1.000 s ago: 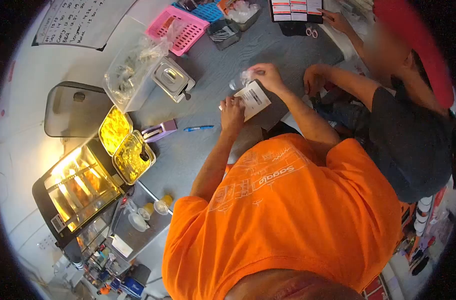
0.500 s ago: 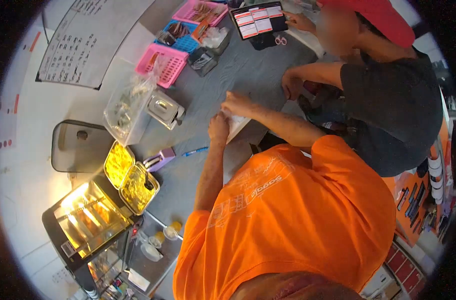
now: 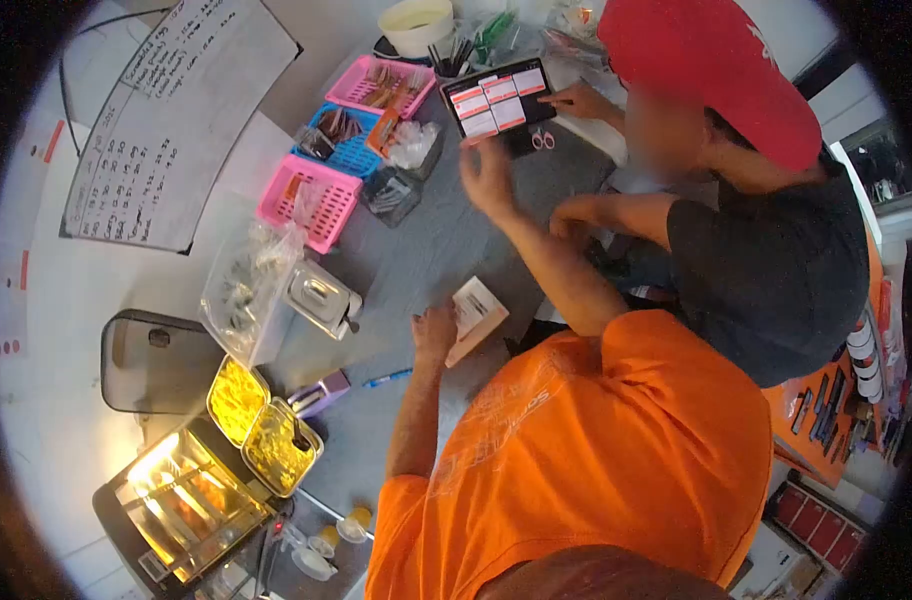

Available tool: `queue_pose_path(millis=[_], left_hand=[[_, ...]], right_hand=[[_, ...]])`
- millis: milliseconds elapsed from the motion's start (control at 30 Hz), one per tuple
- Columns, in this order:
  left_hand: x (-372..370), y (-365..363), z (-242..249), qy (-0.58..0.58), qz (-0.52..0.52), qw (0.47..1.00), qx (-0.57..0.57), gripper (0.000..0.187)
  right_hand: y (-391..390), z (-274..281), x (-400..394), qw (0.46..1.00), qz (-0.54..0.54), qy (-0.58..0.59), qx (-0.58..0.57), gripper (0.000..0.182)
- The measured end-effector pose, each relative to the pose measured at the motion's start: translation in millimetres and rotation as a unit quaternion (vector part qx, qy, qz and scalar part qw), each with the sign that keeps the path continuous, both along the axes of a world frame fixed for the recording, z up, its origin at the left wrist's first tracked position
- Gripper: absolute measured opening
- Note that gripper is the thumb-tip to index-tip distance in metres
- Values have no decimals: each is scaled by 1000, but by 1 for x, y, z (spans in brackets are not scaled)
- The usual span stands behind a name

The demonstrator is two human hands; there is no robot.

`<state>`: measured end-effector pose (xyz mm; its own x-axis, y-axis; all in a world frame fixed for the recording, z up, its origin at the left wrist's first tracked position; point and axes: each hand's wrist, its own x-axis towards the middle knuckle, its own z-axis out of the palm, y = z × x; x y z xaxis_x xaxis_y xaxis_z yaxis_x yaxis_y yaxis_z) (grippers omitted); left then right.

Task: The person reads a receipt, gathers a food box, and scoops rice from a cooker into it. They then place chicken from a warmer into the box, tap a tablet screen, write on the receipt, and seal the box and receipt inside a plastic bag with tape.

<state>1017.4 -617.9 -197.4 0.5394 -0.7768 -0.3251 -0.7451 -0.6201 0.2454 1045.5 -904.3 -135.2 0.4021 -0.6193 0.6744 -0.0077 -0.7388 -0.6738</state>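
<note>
My left hand [image 3: 434,335] rests on the dark grey table [image 3: 396,265] with curled fingers, at the left side of a small white and tan packet [image 3: 475,316]. Whether anything small is under those fingers does not show. My right hand [image 3: 489,182] is raised at the lower edge of a tablet [image 3: 498,102] with red and white panels, its fingers stretched towards the screen and slightly blurred. Below my left hand lies a blue pen [image 3: 388,378], with a purple stapler-like object [image 3: 319,394] to its left.
A co-worker in a red cap [image 3: 711,75] points at the tablet from the right. Scissors [image 3: 543,140] lie beside it. Pink baskets [image 3: 311,200], a blue basket [image 3: 361,155], a lidded metal container [image 3: 322,297] and two yellow food trays [image 3: 281,450] line the left.
My right hand has left the packet and moved up to the tablet. My left hand stays by the packet, which now shows more fully. The view has shifted.
</note>
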Motion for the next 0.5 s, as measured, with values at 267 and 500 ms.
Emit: queue_pose_path(millis=[267,500], left_hand=[[45,17,-56,215,28,965,-150,55],[2,53,-19,173,219,938,-206,48]], right_hand=[[-285,32,14,964,-201,154,84,35],[-372,-2,19,856,-329,398,30,33]])
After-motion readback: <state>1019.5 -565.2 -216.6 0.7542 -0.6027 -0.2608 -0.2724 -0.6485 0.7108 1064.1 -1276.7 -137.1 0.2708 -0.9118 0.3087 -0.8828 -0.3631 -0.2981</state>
